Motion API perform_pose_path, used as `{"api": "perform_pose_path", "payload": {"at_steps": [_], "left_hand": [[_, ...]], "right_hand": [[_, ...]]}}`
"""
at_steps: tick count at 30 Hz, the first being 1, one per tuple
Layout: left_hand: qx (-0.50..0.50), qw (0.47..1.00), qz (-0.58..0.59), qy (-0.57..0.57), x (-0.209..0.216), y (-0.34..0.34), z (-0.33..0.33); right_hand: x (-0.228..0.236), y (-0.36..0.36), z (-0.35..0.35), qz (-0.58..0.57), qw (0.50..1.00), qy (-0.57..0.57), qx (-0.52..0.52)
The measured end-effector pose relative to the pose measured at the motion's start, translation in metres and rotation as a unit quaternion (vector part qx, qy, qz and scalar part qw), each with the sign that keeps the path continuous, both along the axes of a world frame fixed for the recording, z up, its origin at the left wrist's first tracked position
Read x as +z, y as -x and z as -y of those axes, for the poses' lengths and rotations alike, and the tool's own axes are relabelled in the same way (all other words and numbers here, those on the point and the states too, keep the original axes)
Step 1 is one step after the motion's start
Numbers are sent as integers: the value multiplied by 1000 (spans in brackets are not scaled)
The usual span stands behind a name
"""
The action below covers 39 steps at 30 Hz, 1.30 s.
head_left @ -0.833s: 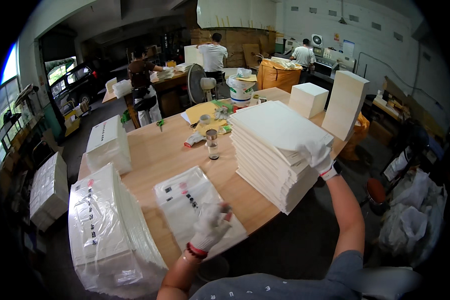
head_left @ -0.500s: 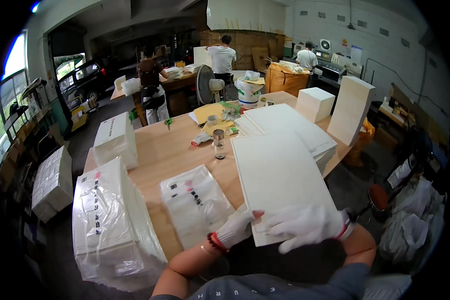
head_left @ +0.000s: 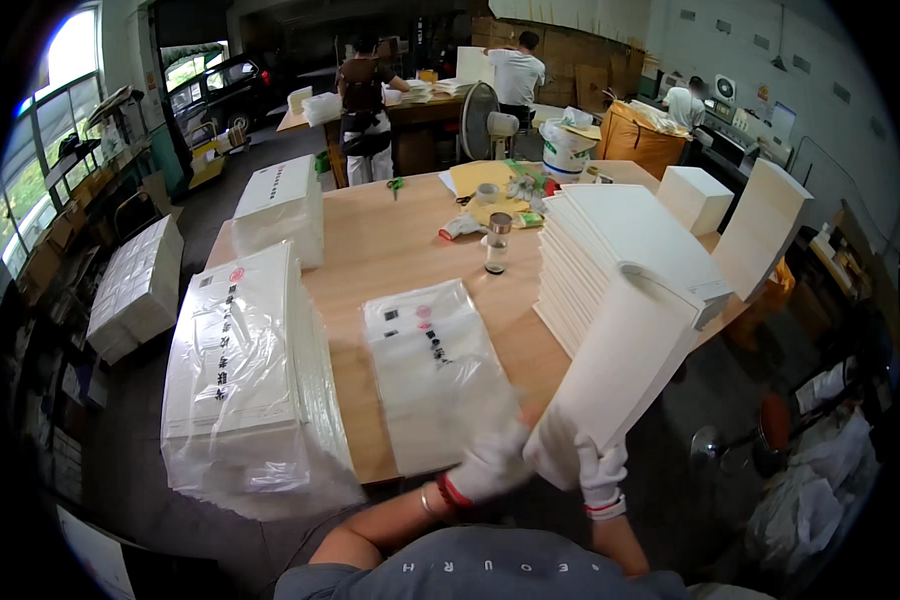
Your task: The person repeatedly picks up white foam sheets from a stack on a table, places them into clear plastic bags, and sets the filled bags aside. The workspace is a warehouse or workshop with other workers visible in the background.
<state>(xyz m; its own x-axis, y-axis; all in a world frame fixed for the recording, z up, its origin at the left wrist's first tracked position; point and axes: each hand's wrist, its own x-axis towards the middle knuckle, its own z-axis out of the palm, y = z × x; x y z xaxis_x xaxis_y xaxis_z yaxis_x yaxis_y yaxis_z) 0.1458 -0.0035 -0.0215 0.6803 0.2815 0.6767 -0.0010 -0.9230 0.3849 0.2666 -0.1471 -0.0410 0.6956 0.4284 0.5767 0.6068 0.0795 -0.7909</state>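
A large white paper sheet (head_left: 615,345), perhaps several together, stands tilted and bowed at the near right of the table. My left hand (head_left: 492,462), in a white knit glove, grips its lower left edge; the fingers are partly blurred. On the lower right, my gloved right hand (head_left: 602,472) pinches the edge between thumb and fingers. Behind it rises a stack of large white sheets (head_left: 630,225). Left of the sheet, a flat clear plastic bag (head_left: 430,370) with dark and red print lies on the table, close to my left hand.
Plastic-wrapped packs (head_left: 240,350) line the table's (head_left: 370,245) left side. A glass jar (head_left: 496,245), scissors (head_left: 395,187), tape roll (head_left: 486,193) and bucket (head_left: 564,150) sit farther back. White blocks (head_left: 765,225) stand right. A fan (head_left: 480,120) and several people are beyond.
The sheet, lying nearly flat before, now stands up and bows. My right hand moved from on top of it to its lower right edge. The view has turned left.
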Motion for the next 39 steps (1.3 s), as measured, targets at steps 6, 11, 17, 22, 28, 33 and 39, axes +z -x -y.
{"api": "perform_pose_path", "payload": {"at_steps": [6, 11, 17, 22, 28, 33, 39], "left_hand": [[157, 890, -10, 429, -56, 6, -123], [22, 991, -101, 86, -57, -26, -40], [68, 988, 8, 138, -127, -30, -63], [42, 982, -183, -4, -187, 12, -97], [341, 889, 28, 305, -209, 70, -141], [315, 847, -136, 407, -146, 105, -96], [166, 840, -293, 426, -92, 192, 25]], "right_hand": [[-23, -18, 30, 315, 906, 244, 144], [-43, -9, -46, 119, 837, 511, 155], [-88, -33, -112, 66, 888, 454, 40], [-123, -55, -180, 27, 817, 575, 40], [-146, -73, -178, 105, 798, 589, 74], [-125, -40, -111, 67, 786, 595, 157], [-90, 33, -3, 90, 837, 455, 289]]}}
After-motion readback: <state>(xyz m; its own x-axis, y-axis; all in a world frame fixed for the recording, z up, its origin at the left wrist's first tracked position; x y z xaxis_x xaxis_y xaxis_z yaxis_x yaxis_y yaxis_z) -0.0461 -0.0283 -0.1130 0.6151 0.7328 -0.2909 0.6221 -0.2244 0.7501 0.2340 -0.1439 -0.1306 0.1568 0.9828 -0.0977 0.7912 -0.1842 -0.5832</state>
